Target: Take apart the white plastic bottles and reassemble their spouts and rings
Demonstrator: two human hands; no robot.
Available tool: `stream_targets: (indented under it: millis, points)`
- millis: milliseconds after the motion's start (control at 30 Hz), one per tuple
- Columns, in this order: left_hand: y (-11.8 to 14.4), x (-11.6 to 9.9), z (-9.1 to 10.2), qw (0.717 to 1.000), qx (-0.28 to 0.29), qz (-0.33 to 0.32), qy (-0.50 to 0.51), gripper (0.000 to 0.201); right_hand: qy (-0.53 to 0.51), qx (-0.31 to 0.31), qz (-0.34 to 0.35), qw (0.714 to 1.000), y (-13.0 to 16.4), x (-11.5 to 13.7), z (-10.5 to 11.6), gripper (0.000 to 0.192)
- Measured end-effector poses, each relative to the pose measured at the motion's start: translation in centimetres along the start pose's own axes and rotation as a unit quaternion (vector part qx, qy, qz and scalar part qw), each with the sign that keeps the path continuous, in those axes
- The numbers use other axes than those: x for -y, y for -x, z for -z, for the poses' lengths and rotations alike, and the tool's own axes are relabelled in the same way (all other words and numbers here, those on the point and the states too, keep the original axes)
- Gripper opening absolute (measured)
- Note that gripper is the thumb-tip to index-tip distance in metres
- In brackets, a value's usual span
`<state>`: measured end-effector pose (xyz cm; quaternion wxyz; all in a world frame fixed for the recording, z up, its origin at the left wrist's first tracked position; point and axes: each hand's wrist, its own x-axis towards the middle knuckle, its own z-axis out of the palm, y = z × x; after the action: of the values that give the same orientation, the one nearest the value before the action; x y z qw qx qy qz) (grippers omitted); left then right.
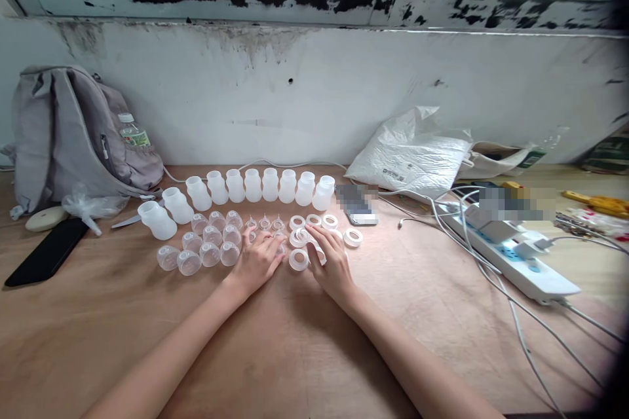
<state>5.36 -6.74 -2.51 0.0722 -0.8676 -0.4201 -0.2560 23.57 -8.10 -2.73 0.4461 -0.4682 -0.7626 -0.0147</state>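
My left hand [256,264] lies over a group of small clear bottle teats [265,222], its fingers spread and partly covering them. Beside it, my right hand [333,266] rests on a cluster of white screw rings [353,237], fingers stretched forward and thumb apart. Some rings are hidden under that hand. To the left of my left hand stand several clear dome caps [211,236] in loose rows. Behind all of these, frosted baby bottles [270,184] without tops form a curved line; the leftmost ones look tilted in the wide view.
A grey backpack [63,137] and a black phone-like slab [46,252] are on the left. At right lie a phone [361,209], a white plastic parcel [413,157], and a power strip [540,278] with trailing cables. The wall and window bound the back.
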Motion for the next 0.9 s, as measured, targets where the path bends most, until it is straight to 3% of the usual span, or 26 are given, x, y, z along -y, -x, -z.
stream_targets:
  millis: [167,333,600,733,900]
  points:
    - [-0.2,-0.1,-0.2,1.000,0.002,0.012,0.000,0.027,-0.003,-0.005,-0.002,1.000,-0.1,0.1,0.4,0.037]
    - [0.7,-0.1,0.7,0.998,-0.064,0.000,0.013,0.025,-0.052,0.003,0.031,0.998,0.1,0.8,0.9,0.033]
    - [3.1,1.0,1.6,0.995,-0.080,-0.024,0.055,0.020,-0.051,0.148,0.117,0.981,1.6,2.7,-0.4,0.023]
    - [3.6,1.4,1.5,0.992,-0.073,0.005,0.099,0.018,-0.036,0.181,0.104,0.977,1.5,3.0,-0.9,0.023]
    - [3.9,1.7,1.4,0.991,-0.059,-0.005,0.122,0.018,0.035,0.124,-0.003,0.992,0.8,2.6,0.0,0.017]
